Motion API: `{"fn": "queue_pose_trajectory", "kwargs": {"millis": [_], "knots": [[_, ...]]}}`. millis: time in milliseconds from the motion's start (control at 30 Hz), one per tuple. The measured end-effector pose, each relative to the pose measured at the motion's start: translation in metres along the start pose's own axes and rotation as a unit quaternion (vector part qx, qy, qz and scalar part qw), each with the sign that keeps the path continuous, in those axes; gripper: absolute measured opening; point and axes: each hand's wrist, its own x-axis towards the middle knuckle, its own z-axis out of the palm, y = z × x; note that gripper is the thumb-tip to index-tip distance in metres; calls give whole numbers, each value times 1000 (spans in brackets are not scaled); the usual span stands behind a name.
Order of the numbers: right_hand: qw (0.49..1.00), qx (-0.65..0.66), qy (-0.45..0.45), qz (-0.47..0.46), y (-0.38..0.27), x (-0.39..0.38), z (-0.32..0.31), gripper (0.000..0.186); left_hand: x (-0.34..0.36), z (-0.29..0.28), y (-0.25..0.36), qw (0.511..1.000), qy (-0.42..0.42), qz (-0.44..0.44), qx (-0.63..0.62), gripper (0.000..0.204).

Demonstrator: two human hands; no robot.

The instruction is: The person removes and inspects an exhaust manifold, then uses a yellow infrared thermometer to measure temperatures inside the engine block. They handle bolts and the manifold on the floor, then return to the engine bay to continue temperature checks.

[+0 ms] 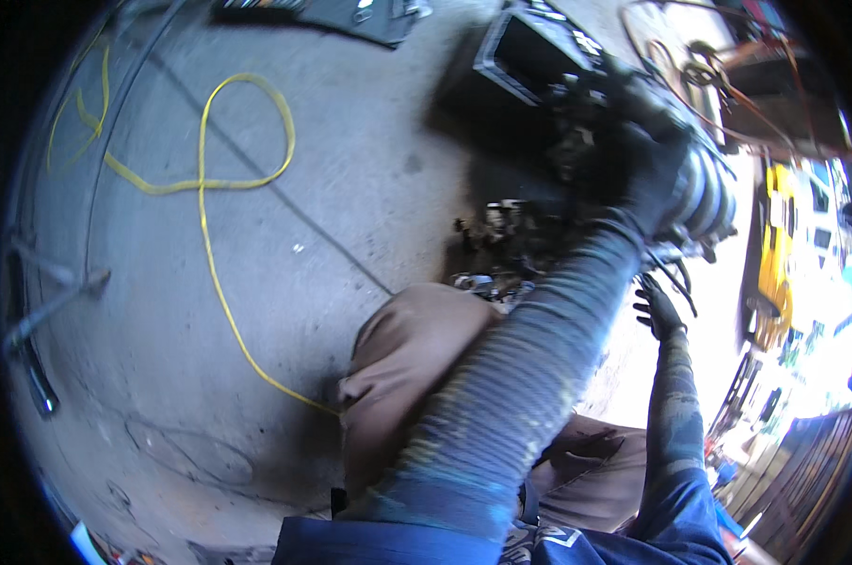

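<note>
My left arm, in a blue striped sleeve, reaches up and across to the right. My left hand [644, 155], in a black glove, is at a dark engine-like assembly with rounded silver ribs [708, 193]. Its fingers are smeared by motion, so its grip cannot be made out. Lower, on the right, my right hand [659, 309] wears a dark glove, fingers spread, with nothing visible in it. A thin black hose [675, 281] hangs from the assembly just above that hand. Small metal parts [501, 221] lie in the shadow left of my left forearm.
A black open box [515, 61] stands beyond the assembly. Across the concrete floor at left loops a yellow strap or flat hose [202, 202]. A metal stand [58, 282] is at far left, a dark tool mat [350, 17] at the top, and a yellow machine [776, 268] at right.
</note>
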Motion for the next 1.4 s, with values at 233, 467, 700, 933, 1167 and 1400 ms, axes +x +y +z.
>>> {"fn": "queue_pose_trajectory", "kwargs": {"millis": [233, 467, 700, 933, 1167, 1400], "knots": [[932, 129, 194, -276, -4, -32, -56, 41, 33, 43, -53, 970, 9, 152, 188, 41], [817, 361, 173, -415, -45, -23, 20, 31, 20, 29, -19, 988, -63, 115, -82, 45], [793, 61, 324, -512, -30, -36, 31, 18, 0, 17, 7, 996, -55, 63, -43, 47], [888, 132, 255, -360, -62, -58, 1, 42, 11, 16, 25, 965, -113, -54, -231, 46], [888, 228, 183, -355, -71, -33, 8, 51, 20, -2, 7, 989, -102, 107, -9, 41], [848, 188, 311, -387, -69, -29, 27, 44, 10, 5, 9, 991, -86, 90, -40, 45]]}}
